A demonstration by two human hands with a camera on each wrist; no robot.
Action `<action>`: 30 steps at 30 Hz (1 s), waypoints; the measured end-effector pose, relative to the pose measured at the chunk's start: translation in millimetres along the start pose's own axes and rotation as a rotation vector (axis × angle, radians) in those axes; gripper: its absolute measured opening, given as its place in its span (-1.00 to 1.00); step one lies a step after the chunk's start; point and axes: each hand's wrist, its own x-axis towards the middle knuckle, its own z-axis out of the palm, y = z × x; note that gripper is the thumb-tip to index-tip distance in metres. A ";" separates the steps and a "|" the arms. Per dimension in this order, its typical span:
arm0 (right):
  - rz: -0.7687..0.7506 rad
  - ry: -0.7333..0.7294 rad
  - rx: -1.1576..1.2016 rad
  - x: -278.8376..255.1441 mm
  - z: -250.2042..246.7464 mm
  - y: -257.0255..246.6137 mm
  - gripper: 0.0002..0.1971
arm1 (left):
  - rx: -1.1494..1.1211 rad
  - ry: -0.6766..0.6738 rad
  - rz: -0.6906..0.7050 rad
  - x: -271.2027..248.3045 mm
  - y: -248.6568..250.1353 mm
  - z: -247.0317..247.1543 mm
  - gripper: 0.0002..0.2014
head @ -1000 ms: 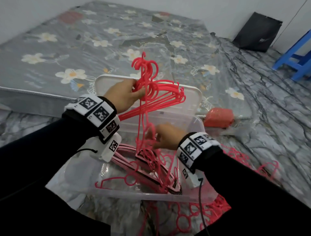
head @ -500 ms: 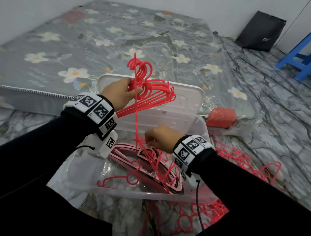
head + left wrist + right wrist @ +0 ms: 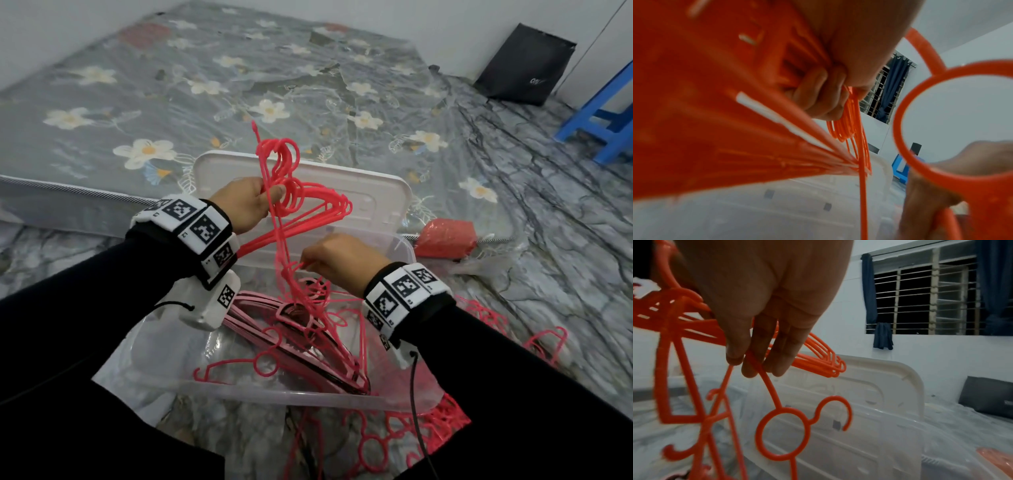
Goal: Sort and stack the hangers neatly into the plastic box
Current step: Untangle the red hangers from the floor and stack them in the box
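Note:
My left hand (image 3: pixel 245 202) grips a bundle of red hangers (image 3: pixel 308 205) near their hooks, held up over the clear plastic box (image 3: pixel 274 394). The curled fingers (image 3: pixel 818 97) show in the left wrist view around the bundle (image 3: pixel 849 121). My right hand (image 3: pixel 334 260) is lower, over the box, and pinches the thin arm of one red hanger (image 3: pixel 781 426) between its fingertips (image 3: pixel 748 366). That hanger dangles with its ring and hook downward. Pink hangers (image 3: pixel 291 335) lie stacked inside the box with loose red ones on top.
The box's white lid (image 3: pixel 359 192) stands open against a flowered mattress (image 3: pixel 239 85). More red hangers (image 3: pixel 428 428) lie tangled on the marbled floor, right of and in front of the box. A red packet (image 3: pixel 445 236), black bag (image 3: pixel 524 65) and blue stool (image 3: pixel 603 116) are to the right.
The left hand has kept its hold on the bundle, whose far end has swung right. The right hand has drawn back a little toward the right with one hanger pinched.

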 end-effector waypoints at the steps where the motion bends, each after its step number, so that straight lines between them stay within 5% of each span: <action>1: -0.022 -0.016 -0.034 2.1 3.5 -3.0 -0.76 | -0.003 -0.002 0.001 -0.4 0.6 2.2 -0.55; 15: -0.108 -0.027 -0.172 14.8 39.8 -32.6 -0.78 | 0.134 -0.026 -0.075 -5.4 1.7 9.8 -0.55; 24: 0.153 -0.040 0.016 14.0 22.0 -2.4 -0.78 | 0.097 -0.058 0.005 -7.6 -2.7 2.3 -0.68; 30: 0.116 -0.138 0.046 -4.1 0.2 7.4 -0.81 | 0.106 -0.012 0.001 -6.9 -3.2 -9.3 -0.60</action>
